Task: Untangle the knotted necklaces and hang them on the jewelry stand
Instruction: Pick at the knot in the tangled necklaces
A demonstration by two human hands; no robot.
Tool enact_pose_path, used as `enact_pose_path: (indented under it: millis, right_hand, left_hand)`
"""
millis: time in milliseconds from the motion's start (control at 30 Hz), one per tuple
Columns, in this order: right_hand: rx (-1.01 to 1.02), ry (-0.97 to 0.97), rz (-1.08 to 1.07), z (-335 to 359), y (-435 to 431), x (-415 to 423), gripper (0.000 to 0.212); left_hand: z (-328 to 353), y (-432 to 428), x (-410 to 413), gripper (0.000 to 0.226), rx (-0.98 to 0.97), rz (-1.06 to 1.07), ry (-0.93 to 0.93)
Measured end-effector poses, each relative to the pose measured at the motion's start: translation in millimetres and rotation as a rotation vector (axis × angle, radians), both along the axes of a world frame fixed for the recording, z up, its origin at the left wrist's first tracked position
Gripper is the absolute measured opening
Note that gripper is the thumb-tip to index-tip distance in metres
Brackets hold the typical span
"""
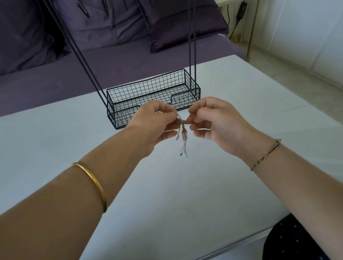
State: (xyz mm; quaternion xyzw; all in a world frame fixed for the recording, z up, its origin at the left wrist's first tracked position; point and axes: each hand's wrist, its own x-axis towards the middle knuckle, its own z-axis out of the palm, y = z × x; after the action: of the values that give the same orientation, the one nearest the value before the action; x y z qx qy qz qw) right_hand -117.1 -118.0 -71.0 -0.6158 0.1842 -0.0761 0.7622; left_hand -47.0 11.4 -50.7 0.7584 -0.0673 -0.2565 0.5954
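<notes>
— Copper-and-silver links snag easily, so tease the knot apart sideways in small pulls; you shouldn't yank.
— Agreed. Your left hand [153, 127] and right hand [217, 123] each pinch the knotted necklaces [182, 133] at centre frame, above the table [43, 141], just in front of the jewelry stand [152, 90].
— You hold them hanging: long axis vertical, loose ends pointing toward the lower edge.

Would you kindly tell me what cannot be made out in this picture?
Head view:
Jewelry stand: its top is cut off by the upper edge.
Necklaces: small and blurred, so the chain count and the knot are unclear.
Pinch points: hidden by the fingers of the left hand and right hand.
</notes>
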Motion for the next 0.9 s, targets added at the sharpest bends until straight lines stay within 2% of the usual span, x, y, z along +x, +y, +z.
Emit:
enact_pose_path:
  millis: [133,367,633,767,900]
  right_hand:
    - [-0.104,-0.007,0.076,-1,4,0,0.022]
    - [-0.33,-0.093,0.075,-7,4,0,0.01]
    - [-0.562,-0.189,0.011,-11,5,2,0.011]
    - [-0.662,-0.215,-0.049,-13,4,3,0.007]
    - [-0.684,-0.198,-0.087,-12,-1,3,0.007]
  left_hand:
    - [0,-1,-1,0.012,-0.015,0.014,-0.028]
    - [1,-3,-3,0.011,-0.047,0.074,-0.07]
    - [0,-4,-3,0.01,-0.028,0.09,-0.111]
    - [2,-3,-3,0.004,-0.053,0.063,-0.057]
    - [2,-2,-3,0.032,-0.049,-0.02,-0.035]
